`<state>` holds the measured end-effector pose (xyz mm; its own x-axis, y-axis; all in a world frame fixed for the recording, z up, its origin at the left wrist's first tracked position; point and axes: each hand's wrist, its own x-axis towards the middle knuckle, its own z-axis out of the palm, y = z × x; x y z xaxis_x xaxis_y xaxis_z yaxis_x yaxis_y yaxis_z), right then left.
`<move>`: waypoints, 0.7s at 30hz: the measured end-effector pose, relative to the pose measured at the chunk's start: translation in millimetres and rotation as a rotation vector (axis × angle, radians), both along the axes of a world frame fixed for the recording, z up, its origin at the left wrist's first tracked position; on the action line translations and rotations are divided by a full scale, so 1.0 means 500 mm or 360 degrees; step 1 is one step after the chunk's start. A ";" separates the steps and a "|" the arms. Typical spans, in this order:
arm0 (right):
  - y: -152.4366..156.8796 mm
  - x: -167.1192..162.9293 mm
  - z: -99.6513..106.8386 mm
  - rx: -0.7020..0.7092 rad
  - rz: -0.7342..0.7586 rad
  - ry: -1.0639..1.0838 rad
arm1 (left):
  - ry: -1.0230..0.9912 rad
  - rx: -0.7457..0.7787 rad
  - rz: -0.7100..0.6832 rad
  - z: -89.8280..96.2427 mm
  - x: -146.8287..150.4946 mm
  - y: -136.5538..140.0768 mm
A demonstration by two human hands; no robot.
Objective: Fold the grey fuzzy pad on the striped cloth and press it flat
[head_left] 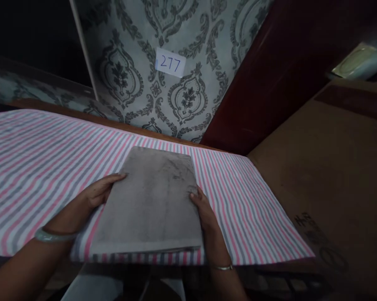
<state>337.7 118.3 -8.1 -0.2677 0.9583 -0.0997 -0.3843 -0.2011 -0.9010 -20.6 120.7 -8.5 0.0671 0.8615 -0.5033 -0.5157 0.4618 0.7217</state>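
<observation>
My left hand [98, 190] and right hand [206, 212] pinch opposite sides of a flat grey piece [150, 200], thumbs on top, over the striped cloth [50, 163]. Brown cardboard [326, 167] stands right of the cloth; beyond it is a card [170, 62] reading 277.

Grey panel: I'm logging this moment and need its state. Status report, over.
Left hand gripping left edge, right hand gripping right edge of grey panel. Panel over striped cloth; contact unclear. Brown box at right, apart from panel.

Matt, creased folder [150, 205]; matt cloth table cover [244, 205].
</observation>
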 end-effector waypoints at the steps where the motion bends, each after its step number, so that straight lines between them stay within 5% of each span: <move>1: 0.001 -0.001 -0.002 0.0021 -0.0005 0.0005 | -0.0053 -0.0065 -0.0077 0.004 0.003 0.001; 10: 0.012 -0.015 0.012 0.0077 -0.0095 -0.0088 | -0.0040 -0.0001 -0.0199 0.073 0.052 -0.012; 21: -0.045 0.014 0.026 -0.0103 0.0060 -0.0241 | 0.0073 -0.0019 -0.0291 0.098 0.083 -0.078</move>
<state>344.7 95.7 5.0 -0.2804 0.9382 -0.2030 -0.2364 -0.2725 -0.9327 21.0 81.8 40.4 0.1986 0.8311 -0.5194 -0.3889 0.5533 0.7367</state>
